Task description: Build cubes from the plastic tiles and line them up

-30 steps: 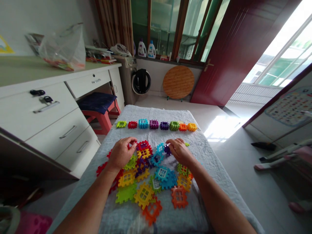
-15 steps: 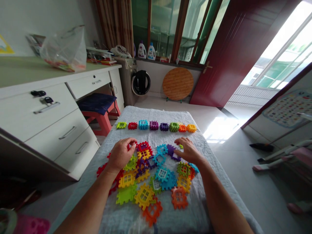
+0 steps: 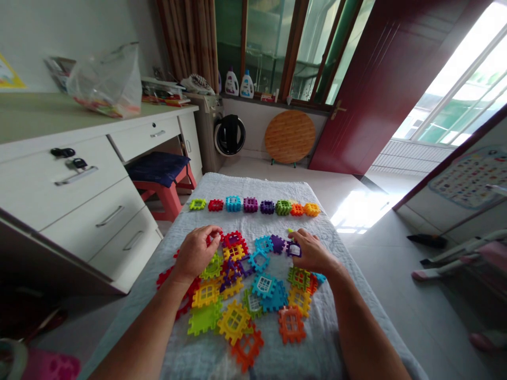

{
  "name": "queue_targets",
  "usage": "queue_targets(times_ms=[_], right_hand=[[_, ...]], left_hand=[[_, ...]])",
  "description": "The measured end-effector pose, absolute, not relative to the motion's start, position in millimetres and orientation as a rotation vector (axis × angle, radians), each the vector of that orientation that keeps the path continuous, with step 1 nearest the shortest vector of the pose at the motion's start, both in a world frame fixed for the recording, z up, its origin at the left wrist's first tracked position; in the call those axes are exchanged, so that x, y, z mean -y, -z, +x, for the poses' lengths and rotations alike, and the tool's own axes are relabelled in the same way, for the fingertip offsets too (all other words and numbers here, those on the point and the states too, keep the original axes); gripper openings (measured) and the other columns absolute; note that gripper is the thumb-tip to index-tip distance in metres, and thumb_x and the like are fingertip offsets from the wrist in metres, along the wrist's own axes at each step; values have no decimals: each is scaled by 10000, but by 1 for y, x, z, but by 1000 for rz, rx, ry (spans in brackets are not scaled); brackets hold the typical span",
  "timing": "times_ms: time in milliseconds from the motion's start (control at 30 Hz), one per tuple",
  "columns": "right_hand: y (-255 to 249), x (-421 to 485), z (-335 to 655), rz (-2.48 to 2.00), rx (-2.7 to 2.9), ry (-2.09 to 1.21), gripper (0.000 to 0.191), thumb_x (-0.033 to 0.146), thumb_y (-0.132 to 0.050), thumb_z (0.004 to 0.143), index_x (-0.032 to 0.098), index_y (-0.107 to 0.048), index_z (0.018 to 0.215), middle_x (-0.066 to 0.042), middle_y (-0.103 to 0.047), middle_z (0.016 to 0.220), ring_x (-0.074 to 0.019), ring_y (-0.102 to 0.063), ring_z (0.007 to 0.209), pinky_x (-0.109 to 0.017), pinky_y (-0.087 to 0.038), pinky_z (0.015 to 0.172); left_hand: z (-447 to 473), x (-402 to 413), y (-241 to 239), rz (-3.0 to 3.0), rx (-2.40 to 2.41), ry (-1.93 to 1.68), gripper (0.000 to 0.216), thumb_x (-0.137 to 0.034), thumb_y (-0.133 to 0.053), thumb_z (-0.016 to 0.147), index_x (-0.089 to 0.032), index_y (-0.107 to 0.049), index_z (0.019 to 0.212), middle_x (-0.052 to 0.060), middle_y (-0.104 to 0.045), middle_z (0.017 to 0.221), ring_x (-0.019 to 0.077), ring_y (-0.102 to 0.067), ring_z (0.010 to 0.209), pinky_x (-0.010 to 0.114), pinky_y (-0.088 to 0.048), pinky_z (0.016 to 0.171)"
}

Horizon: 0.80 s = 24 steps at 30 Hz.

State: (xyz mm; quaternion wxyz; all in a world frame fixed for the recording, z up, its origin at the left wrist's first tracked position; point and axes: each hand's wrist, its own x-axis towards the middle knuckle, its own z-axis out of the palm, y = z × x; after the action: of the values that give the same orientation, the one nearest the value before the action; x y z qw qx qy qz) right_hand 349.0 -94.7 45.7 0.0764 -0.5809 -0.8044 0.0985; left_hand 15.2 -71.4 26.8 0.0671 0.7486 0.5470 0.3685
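Plastic interlocking blocks in many colours, several with window grids, lie in a loose pile on a cloth-covered table (image 3: 317,348). My left hand (image 3: 198,252) rests at the pile's left edge, fingers curled and thumb near the index tip; a bit of red shows there, but what it holds, if anything, is hidden. Beside it are a red block (image 3: 232,239) and a yellow block (image 3: 234,252). At the pile's right, my right hand (image 3: 313,250) has its thumb and fingers closed on a purple window block (image 3: 293,249). Another purple block (image 3: 278,244) lies just left of it.
Small block assemblies stand in a row across the table's far part, from a lime one (image 3: 197,204) to a yellow-orange one (image 3: 311,209). A red stool (image 3: 169,195) and a white desk (image 3: 114,179) stand left. Beyond are a washing machine (image 3: 208,126) and a round wooden board (image 3: 290,136).
My right hand has moved slightly right and down, its fingers closing, and the purple window block has shifted up and right with it. My left hand stays in place.
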Motion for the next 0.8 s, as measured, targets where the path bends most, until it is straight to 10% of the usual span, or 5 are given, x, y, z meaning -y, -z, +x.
queue_targets(times_ms=[800], right_hand=[[-30,83,304,-1599,2300,-236,569,369,-705,696,185,-521,1202,-80,-583,1050,-244,-538,975,-388,-381,883]], left_hand=[[17,76,-31,2211,-1655,-1075,202,-298,-499,827,-206,-658,911,54,-729,914,217,-662,872,332,-494,833]])
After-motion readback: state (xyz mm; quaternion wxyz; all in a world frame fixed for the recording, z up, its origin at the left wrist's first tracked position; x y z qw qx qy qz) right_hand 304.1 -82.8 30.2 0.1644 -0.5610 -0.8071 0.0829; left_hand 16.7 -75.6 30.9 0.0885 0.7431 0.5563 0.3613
